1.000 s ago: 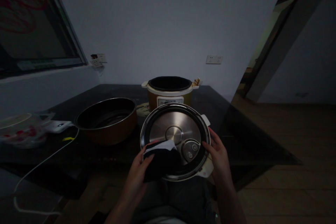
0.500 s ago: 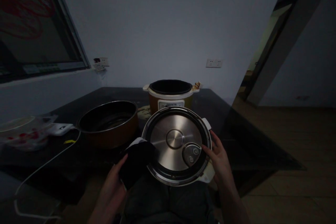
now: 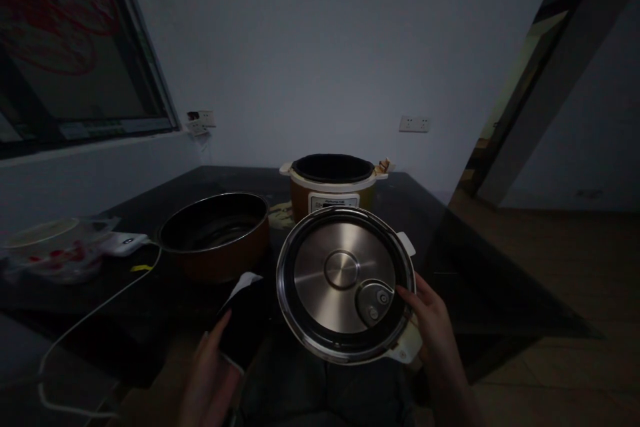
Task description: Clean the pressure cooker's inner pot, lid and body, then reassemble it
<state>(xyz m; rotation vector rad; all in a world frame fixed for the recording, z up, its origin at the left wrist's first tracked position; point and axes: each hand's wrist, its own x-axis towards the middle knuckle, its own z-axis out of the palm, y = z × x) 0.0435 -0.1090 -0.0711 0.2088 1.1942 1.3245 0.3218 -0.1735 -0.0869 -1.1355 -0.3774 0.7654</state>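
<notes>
My right hand (image 3: 434, 317) grips the right rim of a round pressure cooker lid (image 3: 320, 287), fingers by its small valve plate. The lid is tilted up so that its brushed-steel underside and dark sealing ring face me. To the left of the lid and apart from it, my left hand (image 3: 213, 357) pinches a black cloth (image 3: 245, 327) with a white edge. Behind the lid stands the open electric pressure cooker (image 3: 303, 195), its front panel partly covered by the lid.
A wide brown pot (image 3: 220, 260) with a dark inside sits on the black table (image 3: 450, 260), left of the cooker. Farther left are a bowl in clear plastic (image 3: 55, 250) and a white device (image 3: 123, 243) with a cable (image 3: 103, 307). Wall sockets (image 3: 414, 124) are behind.
My left hand has drawn the cloth away from the lid, leftward and slightly down. The lid sits a little farther right and lower, still in my right hand. The view has shifted slightly.
</notes>
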